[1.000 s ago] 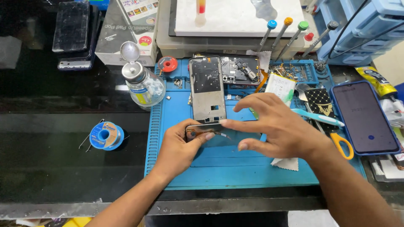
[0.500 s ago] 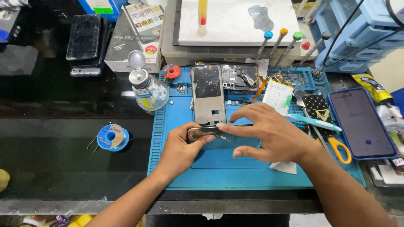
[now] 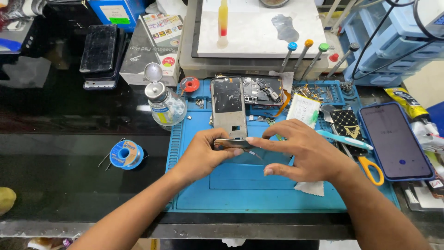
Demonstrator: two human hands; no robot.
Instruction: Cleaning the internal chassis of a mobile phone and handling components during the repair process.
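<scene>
We count four colour-capped precision screwdrivers (image 3: pixel 303 56), one clear glass solvent bottle (image 3: pixel 164 105), one blue solder-wire spool (image 3: pixel 126 154), and two hands at work.

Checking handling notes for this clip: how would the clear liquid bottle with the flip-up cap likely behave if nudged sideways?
The bottle stands upright on a broad rounded base, so it would probably slide rather than tip. It looks part-filled, likely giving it some weight low down. Its cap is flipped open, so a hard shove might spill liquid toward the blue mat. On its side, the round body could roll.
</scene>
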